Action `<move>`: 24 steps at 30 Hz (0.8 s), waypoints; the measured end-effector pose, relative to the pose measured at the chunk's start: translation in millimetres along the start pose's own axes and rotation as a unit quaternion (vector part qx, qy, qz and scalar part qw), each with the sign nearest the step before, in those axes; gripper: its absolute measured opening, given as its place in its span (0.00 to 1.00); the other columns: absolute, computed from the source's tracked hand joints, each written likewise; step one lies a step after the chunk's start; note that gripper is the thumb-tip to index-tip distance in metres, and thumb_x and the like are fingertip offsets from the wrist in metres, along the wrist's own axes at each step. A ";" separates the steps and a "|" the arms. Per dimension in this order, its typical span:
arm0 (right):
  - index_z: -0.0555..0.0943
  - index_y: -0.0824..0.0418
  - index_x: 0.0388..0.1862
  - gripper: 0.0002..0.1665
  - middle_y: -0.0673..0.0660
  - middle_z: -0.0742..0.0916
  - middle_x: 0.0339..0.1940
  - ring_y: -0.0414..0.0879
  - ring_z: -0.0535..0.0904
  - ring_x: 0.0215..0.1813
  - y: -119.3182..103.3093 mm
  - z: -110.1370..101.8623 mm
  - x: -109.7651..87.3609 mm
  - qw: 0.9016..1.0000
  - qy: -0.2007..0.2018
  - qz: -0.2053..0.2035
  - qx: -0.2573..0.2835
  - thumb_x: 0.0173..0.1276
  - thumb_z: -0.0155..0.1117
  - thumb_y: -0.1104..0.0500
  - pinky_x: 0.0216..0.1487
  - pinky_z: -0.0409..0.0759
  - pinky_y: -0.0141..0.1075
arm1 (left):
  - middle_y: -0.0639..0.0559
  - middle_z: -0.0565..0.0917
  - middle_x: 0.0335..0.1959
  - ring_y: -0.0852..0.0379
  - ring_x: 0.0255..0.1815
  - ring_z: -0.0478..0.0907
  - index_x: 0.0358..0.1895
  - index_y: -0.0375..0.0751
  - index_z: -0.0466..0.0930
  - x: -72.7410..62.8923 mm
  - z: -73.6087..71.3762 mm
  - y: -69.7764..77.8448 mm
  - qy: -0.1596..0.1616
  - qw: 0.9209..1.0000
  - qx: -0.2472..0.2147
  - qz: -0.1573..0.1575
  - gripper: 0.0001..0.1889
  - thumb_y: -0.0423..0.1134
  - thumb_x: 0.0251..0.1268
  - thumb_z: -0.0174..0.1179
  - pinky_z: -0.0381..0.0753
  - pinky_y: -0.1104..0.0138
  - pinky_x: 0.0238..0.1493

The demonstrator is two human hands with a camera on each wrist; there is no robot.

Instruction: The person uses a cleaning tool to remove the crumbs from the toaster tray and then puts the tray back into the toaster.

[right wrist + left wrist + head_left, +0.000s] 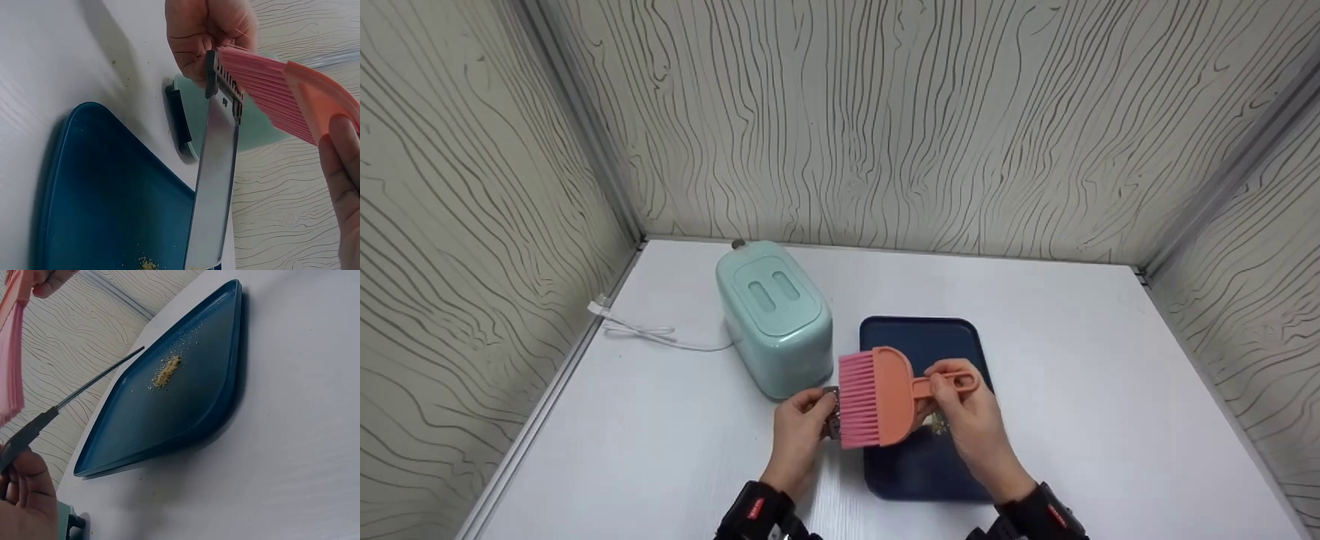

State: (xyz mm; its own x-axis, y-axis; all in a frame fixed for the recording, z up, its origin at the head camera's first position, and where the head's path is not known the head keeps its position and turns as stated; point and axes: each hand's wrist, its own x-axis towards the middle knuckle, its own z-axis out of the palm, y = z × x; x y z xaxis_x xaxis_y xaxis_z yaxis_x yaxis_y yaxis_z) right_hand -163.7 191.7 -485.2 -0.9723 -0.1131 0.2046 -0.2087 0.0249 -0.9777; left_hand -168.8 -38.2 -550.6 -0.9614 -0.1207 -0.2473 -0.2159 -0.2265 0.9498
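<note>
My left hand [802, 427] pinches the grey slotted end of a metal crumb tray [214, 180], whose thin plate slants out over the blue tray [915, 476]. In my right hand [976, 424] is a small cleaning brush [894, 397] with pink bristles and an orange handle, gripped by that handle. Its bristle tips are at the crumb tray's slotted end; whether they touch it I cannot tell. From the head view, the brush covers most of the crumb tray. A little heap of tan crumbs [166, 373] lies on the blue tray.
A mint-green toaster [791, 352] with a two-slot top stands just left of the blue tray. Its white cord [690, 346] runs left to a plug near the table edge. A few specks [114, 62] lie on the white table. Patterned panels [870, 127] enclose the back and sides.
</note>
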 end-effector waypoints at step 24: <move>0.75 0.69 0.49 0.08 0.59 0.83 0.34 0.43 0.81 0.30 15.8 -33.6 -5.6 0.993 0.029 0.023 -0.108 0.80 0.56 0.64 0.32 0.82 0.34 | 0.50 0.84 0.33 0.60 0.30 0.78 0.48 0.26 0.82 -3.2 2.1 -1.2 0.015 1.000 0.006 0.025 0.13 0.34 0.68 0.63 0.80 0.70 0.31</move>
State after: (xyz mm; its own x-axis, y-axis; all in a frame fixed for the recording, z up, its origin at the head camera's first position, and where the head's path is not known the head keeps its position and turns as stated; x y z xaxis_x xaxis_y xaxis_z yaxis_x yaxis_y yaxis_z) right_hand -165.1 226.1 -500.2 -0.9846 -0.0490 0.1680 -0.1748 0.2421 -0.9544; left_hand -165.8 -35.5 -550.5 -0.9655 -0.1608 -0.2048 -0.1697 -0.2080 0.9633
